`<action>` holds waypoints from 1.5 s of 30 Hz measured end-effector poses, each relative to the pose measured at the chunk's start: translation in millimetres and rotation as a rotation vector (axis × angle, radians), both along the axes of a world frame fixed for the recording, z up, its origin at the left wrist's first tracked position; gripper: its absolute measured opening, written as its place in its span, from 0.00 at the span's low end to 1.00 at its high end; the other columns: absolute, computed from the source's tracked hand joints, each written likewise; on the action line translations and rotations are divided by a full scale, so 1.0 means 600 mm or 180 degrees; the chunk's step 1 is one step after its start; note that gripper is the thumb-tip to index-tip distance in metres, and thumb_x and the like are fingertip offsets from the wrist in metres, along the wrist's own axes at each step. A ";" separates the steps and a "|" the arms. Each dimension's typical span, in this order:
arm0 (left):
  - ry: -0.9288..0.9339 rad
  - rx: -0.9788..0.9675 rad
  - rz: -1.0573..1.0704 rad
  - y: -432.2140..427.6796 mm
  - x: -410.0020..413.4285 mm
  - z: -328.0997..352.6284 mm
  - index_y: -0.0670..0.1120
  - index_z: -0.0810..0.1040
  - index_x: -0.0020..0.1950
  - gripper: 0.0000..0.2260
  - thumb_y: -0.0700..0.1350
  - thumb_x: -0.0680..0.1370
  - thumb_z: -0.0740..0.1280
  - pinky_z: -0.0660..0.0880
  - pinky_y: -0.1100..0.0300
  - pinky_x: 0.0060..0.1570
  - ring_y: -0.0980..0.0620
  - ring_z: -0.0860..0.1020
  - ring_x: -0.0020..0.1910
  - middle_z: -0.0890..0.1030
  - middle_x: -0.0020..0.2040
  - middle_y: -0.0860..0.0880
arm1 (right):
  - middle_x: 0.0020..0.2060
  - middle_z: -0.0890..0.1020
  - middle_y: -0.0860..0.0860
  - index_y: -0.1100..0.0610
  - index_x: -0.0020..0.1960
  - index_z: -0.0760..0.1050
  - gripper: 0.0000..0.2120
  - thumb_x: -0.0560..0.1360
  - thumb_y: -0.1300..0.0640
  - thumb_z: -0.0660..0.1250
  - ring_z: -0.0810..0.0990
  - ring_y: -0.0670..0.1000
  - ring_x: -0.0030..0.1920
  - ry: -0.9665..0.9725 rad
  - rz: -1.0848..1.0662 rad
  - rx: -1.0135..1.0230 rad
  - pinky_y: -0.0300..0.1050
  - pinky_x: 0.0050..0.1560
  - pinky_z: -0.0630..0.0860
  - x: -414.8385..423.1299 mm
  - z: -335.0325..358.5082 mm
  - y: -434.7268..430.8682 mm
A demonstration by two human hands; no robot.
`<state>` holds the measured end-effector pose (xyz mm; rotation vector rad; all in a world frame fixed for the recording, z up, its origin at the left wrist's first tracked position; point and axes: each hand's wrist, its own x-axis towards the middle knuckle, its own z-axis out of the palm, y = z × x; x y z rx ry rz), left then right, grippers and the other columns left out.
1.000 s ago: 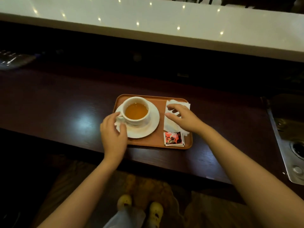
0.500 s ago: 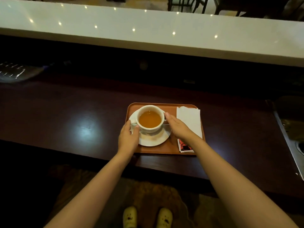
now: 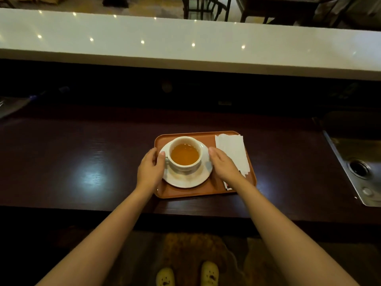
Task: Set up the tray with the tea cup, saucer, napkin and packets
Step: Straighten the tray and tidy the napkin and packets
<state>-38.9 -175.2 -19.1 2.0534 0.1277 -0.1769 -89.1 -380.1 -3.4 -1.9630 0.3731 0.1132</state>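
Observation:
An orange tray (image 3: 185,191) lies on the dark wooden counter. On its left half a white cup (image 3: 184,154) full of amber tea stands on a white saucer (image 3: 185,179). My left hand (image 3: 150,169) grips the saucer's left rim, thumb by the cup handle. My right hand (image 3: 223,165) holds the saucer's right rim. A folded white napkin (image 3: 232,150) lies along the tray's right side. A red and white packet (image 3: 227,186) peeks out at the tray's near right corner, mostly hidden under my right wrist.
A steel sink (image 3: 358,162) is set into the counter at the right. A raised white bar top (image 3: 185,44) runs along the back. A dark object (image 3: 12,106) lies at the far left. Chairs stand beyond the bar.
My right hand left the napkin and came to the saucer's right rim. My left hand stayed at the saucer's left rim. The napkin now lies flat.

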 end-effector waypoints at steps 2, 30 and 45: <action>-0.0018 -0.0064 -0.0074 0.001 0.021 0.010 0.50 0.69 0.67 0.21 0.57 0.78 0.56 0.66 0.58 0.58 0.48 0.71 0.65 0.74 0.66 0.47 | 0.55 0.75 0.53 0.55 0.57 0.71 0.14 0.80 0.51 0.50 0.72 0.51 0.57 -0.0031 -0.0144 -0.0449 0.41 0.54 0.70 0.001 -0.005 -0.007; -0.0771 0.0607 -0.0792 -0.023 0.023 0.069 0.46 0.69 0.67 0.18 0.50 0.79 0.56 0.66 0.52 0.63 0.45 0.67 0.68 0.72 0.67 0.44 | 0.68 0.69 0.57 0.58 0.67 0.66 0.18 0.78 0.56 0.57 0.66 0.57 0.67 -0.0040 -0.0446 -0.1209 0.54 0.68 0.64 -0.030 -0.025 -0.022; -0.1170 0.2478 -0.2353 -0.309 0.006 -0.021 0.44 0.62 0.70 0.22 0.41 0.76 0.59 0.58 0.49 0.69 0.44 0.61 0.71 0.64 0.73 0.43 | 0.73 0.63 0.54 0.55 0.71 0.60 0.24 0.76 0.54 0.58 0.55 0.54 0.74 -0.0351 0.1252 -0.3041 0.53 0.74 0.43 0.002 -0.081 -0.176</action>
